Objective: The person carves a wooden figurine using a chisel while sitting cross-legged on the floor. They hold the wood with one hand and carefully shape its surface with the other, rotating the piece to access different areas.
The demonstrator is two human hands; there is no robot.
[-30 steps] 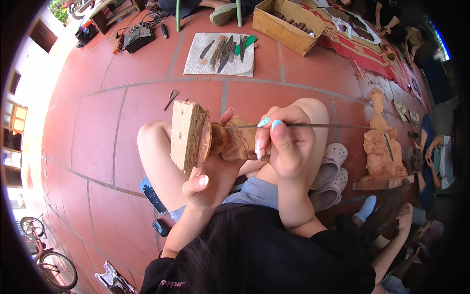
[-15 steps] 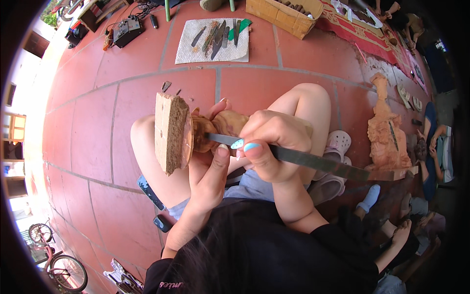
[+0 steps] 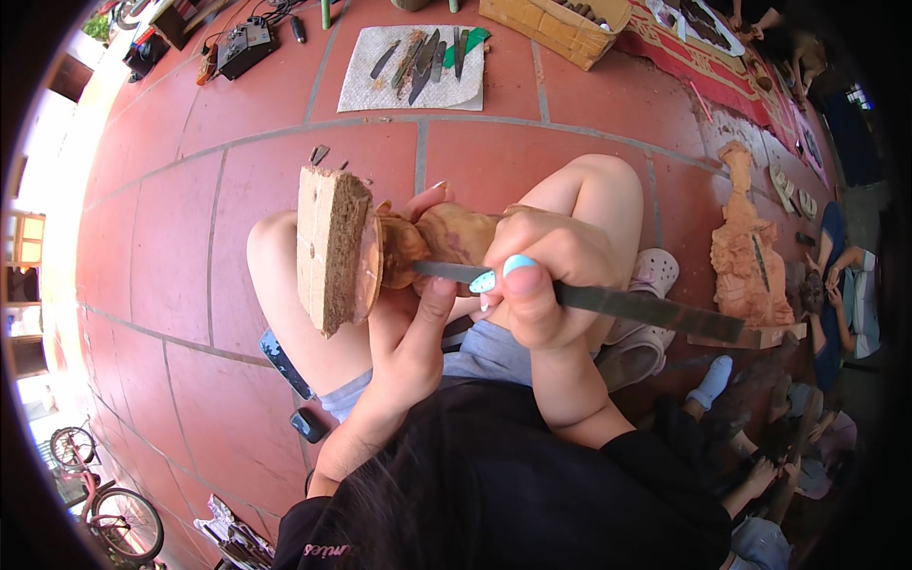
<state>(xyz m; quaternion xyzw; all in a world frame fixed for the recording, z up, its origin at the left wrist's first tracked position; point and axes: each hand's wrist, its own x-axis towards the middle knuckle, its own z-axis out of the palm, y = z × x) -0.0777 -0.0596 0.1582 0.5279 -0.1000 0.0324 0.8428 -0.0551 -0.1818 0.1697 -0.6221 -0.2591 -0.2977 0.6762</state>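
A carved wooden figure [image 3: 456, 231] lies sideways over my lap, its end fixed to a thick, rough-edged board [image 3: 334, 252] on the left. My left hand [image 3: 408, 334] is closed round the carving from below, fingertips showing on its far side and thumb up by the tool's tip. In my right hand [image 3: 560, 271] is a long, flat, dark metal carving blade [image 3: 655, 315], pinched between thumb and fingers. Its tip touches the figure's rounded part close to the board, and its other end sticks out to the right. My right hand hides part of the carving.
Several flat blades [image 3: 420, 71] lie on a white cloth [image 3: 366, 87] ahead. Further off are a cardboard box [image 3: 560, 33] and a black power unit [image 3: 249, 52]. A larger reddish carving [image 3: 746, 256] and clogs [image 3: 655, 275] sit right; a phone [image 3: 285, 363] lies left. Other people sit at far right.
My right hand and the blade have shifted a little to the right along the carving. The board end has moved slightly left. Both hands keep their hold.
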